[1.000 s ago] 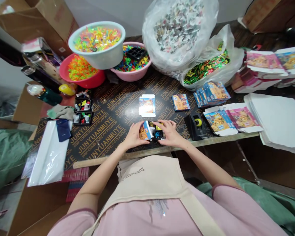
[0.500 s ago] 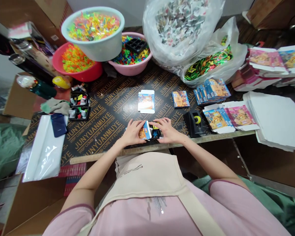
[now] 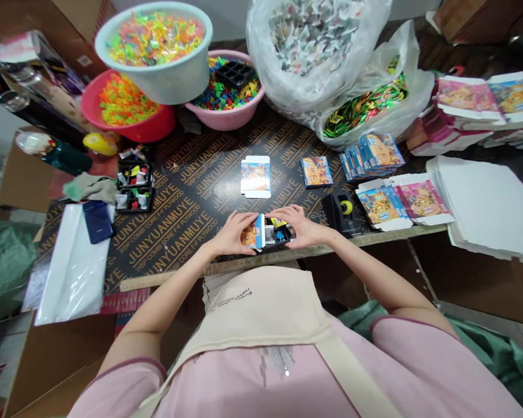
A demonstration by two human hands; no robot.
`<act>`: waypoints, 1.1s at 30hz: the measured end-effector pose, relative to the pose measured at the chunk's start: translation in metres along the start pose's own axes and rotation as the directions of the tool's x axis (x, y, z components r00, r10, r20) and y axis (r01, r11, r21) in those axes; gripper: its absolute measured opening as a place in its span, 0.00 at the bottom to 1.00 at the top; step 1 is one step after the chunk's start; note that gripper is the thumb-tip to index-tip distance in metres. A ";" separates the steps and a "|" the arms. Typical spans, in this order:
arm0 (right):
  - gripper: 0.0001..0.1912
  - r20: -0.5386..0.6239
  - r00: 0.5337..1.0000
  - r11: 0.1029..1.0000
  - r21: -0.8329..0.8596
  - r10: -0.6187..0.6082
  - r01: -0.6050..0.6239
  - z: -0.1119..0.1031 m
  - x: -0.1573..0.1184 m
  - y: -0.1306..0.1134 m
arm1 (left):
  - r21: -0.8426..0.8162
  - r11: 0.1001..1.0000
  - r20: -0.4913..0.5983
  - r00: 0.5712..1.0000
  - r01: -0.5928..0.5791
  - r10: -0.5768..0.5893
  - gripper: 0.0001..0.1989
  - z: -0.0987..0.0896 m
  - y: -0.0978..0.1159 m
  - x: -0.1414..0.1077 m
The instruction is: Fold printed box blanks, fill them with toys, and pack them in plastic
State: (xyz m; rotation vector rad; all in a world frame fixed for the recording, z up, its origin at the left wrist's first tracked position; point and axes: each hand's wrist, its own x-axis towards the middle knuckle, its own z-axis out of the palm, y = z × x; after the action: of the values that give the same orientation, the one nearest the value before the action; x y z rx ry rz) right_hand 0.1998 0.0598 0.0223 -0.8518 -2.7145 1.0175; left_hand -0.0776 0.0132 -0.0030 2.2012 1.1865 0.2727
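Observation:
Near the table's front edge, my left hand [image 3: 234, 233] is closed around a small printed card box [image 3: 253, 233], blue and orange, its white-edged end facing right. A black compartment tray [image 3: 270, 245] holding small yellow, blue and clear-wrapped pieces shows at that end; whether part of it lies inside the box I cannot tell. My right hand [image 3: 300, 227] grips the tray's right end, thumb in front and fingers behind. Just beyond my hands lies a flat printed box [image 3: 255, 176] with white flaps. To its right rests a blue-edged box [image 3: 316, 171].
A tape dispenser [image 3: 342, 213] stands right of my hands, by flat printed cartons [image 3: 381, 206] and white sheets [image 3: 492, 203]. Stacked blue boxes [image 3: 381, 152] lie behind. Basins, including a pale blue one [image 3: 157, 78], and a clear bag [image 3: 326, 87] line the back. Filled trays [image 3: 135, 199] sit left.
My hands are slightly further apart, and more of the tray shows between them. The whole view has shifted a little. Both hands keep their hold.

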 end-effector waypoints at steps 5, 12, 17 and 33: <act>0.51 0.008 1.000 1.000 -0.019 -0.020 0.020 0.000 0.005 -0.003 | 0.050 0.999 0.017 1.000 -0.019 0.018 0.56 0.004 0.009 -0.002; 0.51 -0.022 0.999 0.995 0.090 -0.040 0.042 0.003 0.004 0.003 | -0.014 0.999 -0.055 0.998 -0.036 0.035 0.54 0.008 0.011 -0.010; 0.51 -0.051 0.998 0.986 0.161 -0.045 0.053 0.007 0.000 0.007 | -0.092 0.990 -0.129 0.987 -0.103 0.091 0.54 0.010 0.007 -0.014; 0.31 -0.480 0.780 0.852 0.508 0.401 -0.126 0.057 0.015 0.011 | 0.170 0.959 -0.383 0.912 0.226 -0.147 0.44 0.020 0.031 -0.001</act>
State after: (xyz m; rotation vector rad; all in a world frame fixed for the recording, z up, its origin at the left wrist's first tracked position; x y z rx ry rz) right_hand 0.1755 0.0421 -0.0296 -1.2324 -1.7822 1.1425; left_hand -0.0474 -0.0086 0.0001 2.2554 1.6907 0.5161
